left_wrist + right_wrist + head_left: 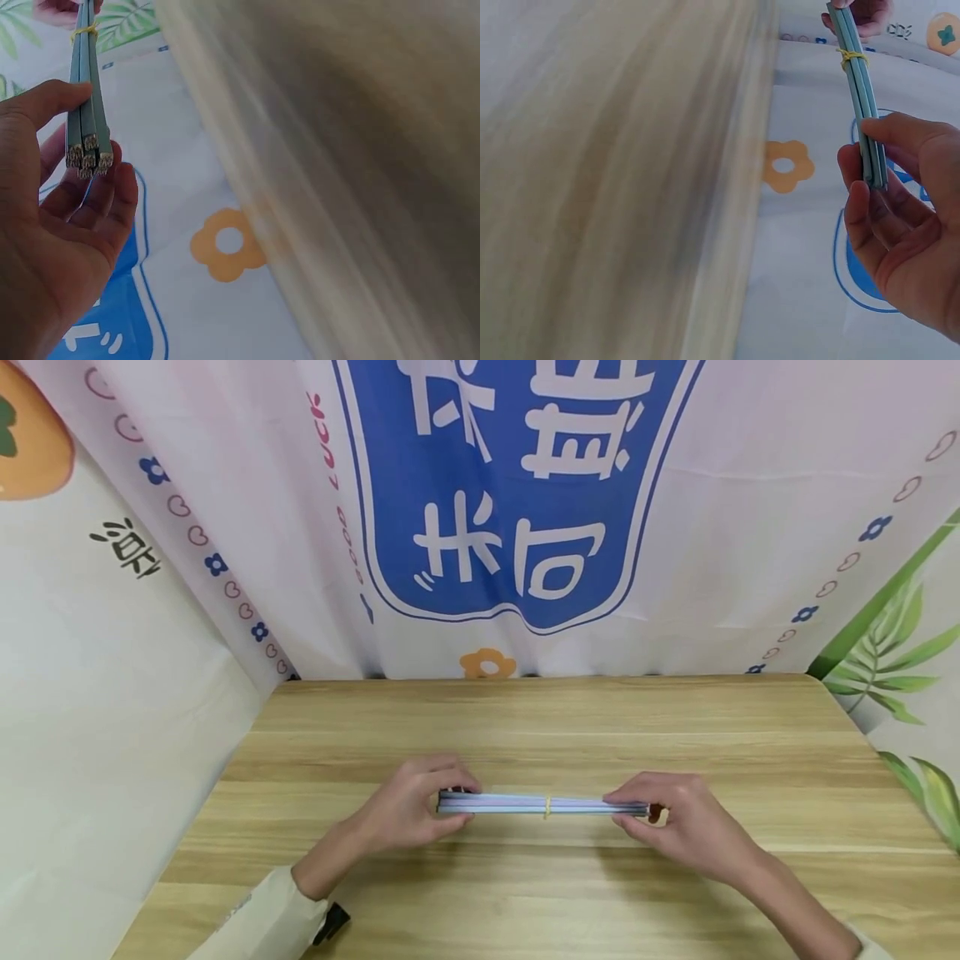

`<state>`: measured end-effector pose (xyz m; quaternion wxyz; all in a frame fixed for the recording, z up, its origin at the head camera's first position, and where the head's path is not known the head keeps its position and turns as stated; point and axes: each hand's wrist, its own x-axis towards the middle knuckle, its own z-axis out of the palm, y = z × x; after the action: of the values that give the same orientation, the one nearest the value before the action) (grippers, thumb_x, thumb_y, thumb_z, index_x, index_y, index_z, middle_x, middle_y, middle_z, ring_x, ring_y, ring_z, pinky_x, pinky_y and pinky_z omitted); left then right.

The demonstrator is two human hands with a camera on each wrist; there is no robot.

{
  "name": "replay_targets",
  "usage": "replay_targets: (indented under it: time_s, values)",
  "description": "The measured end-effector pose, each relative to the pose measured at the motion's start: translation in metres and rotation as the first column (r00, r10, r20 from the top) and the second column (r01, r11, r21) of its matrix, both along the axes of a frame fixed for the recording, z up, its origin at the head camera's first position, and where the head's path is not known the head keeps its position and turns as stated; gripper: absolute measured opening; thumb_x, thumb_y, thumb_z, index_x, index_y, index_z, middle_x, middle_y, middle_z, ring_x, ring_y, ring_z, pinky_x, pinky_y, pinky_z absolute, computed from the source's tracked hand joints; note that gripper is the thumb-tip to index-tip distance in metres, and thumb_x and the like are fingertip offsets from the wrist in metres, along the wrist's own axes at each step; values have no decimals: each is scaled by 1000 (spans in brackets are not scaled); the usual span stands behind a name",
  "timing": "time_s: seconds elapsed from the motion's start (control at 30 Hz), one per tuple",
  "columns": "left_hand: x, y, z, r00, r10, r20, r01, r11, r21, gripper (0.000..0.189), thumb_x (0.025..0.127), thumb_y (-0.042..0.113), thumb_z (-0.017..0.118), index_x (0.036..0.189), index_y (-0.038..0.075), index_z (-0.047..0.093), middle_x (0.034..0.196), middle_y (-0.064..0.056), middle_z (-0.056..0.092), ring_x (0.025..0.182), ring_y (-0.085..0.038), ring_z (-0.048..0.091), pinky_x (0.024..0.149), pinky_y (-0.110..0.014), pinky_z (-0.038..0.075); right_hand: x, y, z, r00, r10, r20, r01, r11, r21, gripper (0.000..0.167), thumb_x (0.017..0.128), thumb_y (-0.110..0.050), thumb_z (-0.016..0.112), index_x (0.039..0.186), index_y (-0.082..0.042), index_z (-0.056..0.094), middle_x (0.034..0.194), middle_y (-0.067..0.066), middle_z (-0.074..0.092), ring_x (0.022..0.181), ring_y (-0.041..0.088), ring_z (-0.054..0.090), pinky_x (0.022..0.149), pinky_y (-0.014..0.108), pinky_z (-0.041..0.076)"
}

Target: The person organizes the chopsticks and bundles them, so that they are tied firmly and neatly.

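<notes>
A bundle of slim pale-blue chopsticks (pixel 510 804) lies crosswise between the two hands, in the middle of the head view. A yellow rubber band (pixel 547 807) is wound round it near its middle. My left hand (pixel 420 802) pinches the bundle's left end between thumb and fingers; the left wrist view shows the square, patterned stick ends (pixel 90 156) there. At the other end, my right hand (pixel 682 818) grips it the same way, thumb on one side and fingertips on the other. In the right wrist view the sticks (pixel 866 105) sit closely side by side.
The wooden table (pixel 555 727) extends beneath and around both hands. Behind it hangs a white cloth (pixel 712 568) with a blue printed panel and an orange flower. A black tab (pixel 332 925) sticks out by the left sleeve (pixel 270 914).
</notes>
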<state>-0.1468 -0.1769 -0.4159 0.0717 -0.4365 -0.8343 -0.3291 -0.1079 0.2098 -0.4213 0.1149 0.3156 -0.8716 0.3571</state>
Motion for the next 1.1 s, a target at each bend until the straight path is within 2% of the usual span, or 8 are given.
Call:
replay_targets:
  time_s: [0.17,0.37,0.57,0.8,1.1]
  values:
    - [0,1,-9,999,31,9,-30,999,-28,28,83,5,91,109,9,80,105,0,79,95,-11,72,79,-24,61,-3,-3,-7,1000,7,19,-7,1000,-2,29,85,-1,88,107,-20,85,99,-9,81,77,-7,62,60,20,55]
    - [0,2,-16,996,75,54,-71,994,-81,29,85,9,91,113,9,80,111,-1,79,100,-12,74,82,-23,61,-10,-4,-12,999,10,50,-11,1000,20,26,86,-2,88,106,-18,85,98,-7,81,77,-7,61,62,21,57]
    - [-3,3,-20,989,118,89,-108,988,-107,28,86,11,91,112,9,80,109,-2,79,92,-8,71,78,-21,60,-22,-4,-19,996,14,91,-17,999,30,26,86,1,86,105,-17,84,96,-7,80,76,-6,60,64,21,56]
    - [-14,6,-24,985,162,63,-153,980,-131,25,86,9,91,109,9,81,102,0,77,88,-8,68,76,-25,61,-33,-4,-25,985,-5,175,-8,997,71,22,89,-1,83,106,-14,84,96,-4,79,77,-3,63,66,20,57]
    - [-22,7,-26,986,158,54,-149,978,-143,23,85,7,91,106,7,82,100,-3,79,87,-11,72,74,-25,60,-38,-5,-29,971,-16,237,-8,995,98,20,91,-3,82,108,-13,84,99,-4,80,85,-1,69,73,21,60]
